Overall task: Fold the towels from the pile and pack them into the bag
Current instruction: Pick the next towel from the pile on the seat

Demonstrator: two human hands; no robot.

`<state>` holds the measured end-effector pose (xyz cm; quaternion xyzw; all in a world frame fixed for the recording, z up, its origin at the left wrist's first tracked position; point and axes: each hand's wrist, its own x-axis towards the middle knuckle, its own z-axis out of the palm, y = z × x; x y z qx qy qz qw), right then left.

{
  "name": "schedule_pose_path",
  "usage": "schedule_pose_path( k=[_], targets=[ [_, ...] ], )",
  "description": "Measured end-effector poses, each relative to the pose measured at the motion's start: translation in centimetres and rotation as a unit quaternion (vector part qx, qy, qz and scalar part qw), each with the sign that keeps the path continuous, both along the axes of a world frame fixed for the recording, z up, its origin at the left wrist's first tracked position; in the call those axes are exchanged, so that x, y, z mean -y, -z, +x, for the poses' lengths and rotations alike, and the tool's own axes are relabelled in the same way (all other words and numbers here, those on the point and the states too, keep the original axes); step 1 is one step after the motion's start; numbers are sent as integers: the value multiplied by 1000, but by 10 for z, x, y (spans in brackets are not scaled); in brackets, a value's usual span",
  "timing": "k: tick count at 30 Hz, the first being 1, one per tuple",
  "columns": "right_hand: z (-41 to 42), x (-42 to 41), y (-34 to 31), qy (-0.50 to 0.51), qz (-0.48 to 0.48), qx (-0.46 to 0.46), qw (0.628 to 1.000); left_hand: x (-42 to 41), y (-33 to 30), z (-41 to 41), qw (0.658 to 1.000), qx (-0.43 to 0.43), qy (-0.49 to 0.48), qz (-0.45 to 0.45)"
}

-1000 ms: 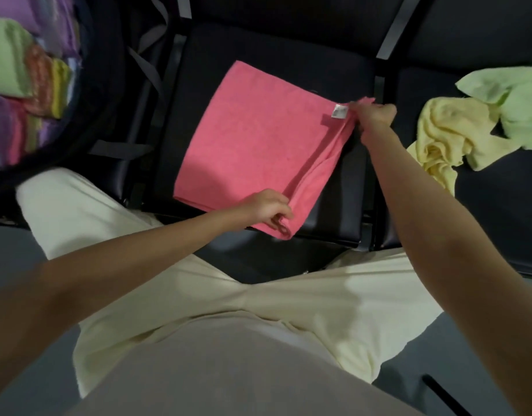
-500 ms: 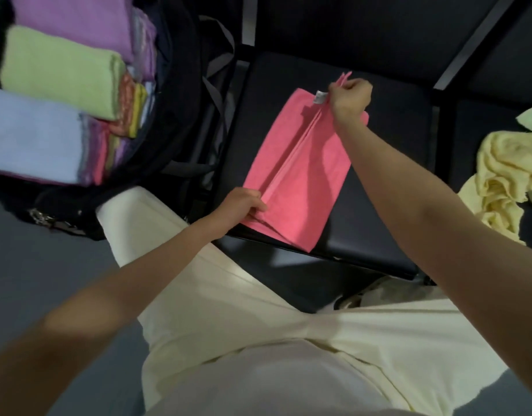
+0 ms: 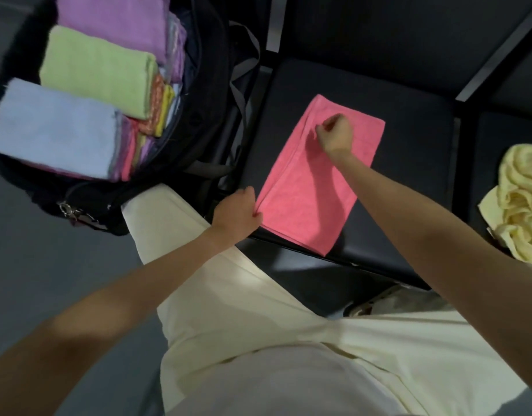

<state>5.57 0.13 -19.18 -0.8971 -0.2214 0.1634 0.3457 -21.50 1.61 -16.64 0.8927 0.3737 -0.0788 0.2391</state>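
Note:
A pink towel (image 3: 309, 193) lies folded in a long rectangle on the black seat (image 3: 408, 151). My left hand (image 3: 237, 213) pinches its near left corner at the seat's front edge. My right hand (image 3: 335, 135) hovers over the towel's far half with fingers curled; whether it still holds cloth is unclear. The open black bag (image 3: 198, 115) stands at the left, filled with folded towels: a blue one (image 3: 54, 130), a green one (image 3: 96, 70) and a purple one (image 3: 114, 22). A crumpled yellow towel (image 3: 520, 205) of the pile lies on the seat to the right.
The seats form a row with dark gaps and a metal bar between them. Grey bag straps (image 3: 240, 85) hang between the bag and the seat. My legs in pale trousers (image 3: 258, 310) stand close to the seat's front edge. Grey floor lies at the lower left.
The towel's right half was carried over to the left and now lies flat, folded narrower. My right hand came down onto the towel. The view swung left toward the bag.

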Motion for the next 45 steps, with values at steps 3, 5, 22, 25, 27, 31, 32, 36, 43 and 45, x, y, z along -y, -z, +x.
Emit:
schedule_pose_path(
  k=[3, 5, 22, 25, 27, 31, 32, 36, 43, 45],
  targets=[
    [-33, 55, -2, -118, -9, 54, 991, -7, 3, -2, 974, 123, 182, 60],
    [-56, 96, -2, -205, -21, 99, 974, -15, 4, -4, 936, 140, 311, 90],
    [-111, 210, 8, -419, -56, 270, 865, -13, 16, 10, 915, 102, 375, 105],
    [-108, 216, -5, -295, -57, 136, 944, -1, 8, 11, 949, 122, 290, -10],
    [-105, 223, -13, -203, 1, 58, 978, 9, 0, 10, 958, 169, 194, -125],
    [-93, 222, -35, -94, 134, -64, 984, 19, -15, 18, 941, 240, 43, -236],
    [-90, 218, -37, -70, 149, -73, 984, 20, -16, 23, 939, 240, 9, -247],
    [-76, 199, -28, 12, 136, -65, 988, 18, -14, 44, 928, 254, -111, -250],
    [-67, 179, 3, 42, -13, -34, 998, 11, 17, 68, 962, 164, -142, -163],
    [-69, 178, 3, 33, -41, -5, 999, 13, 20, 65, 975, 140, -123, -118]
  ],
)
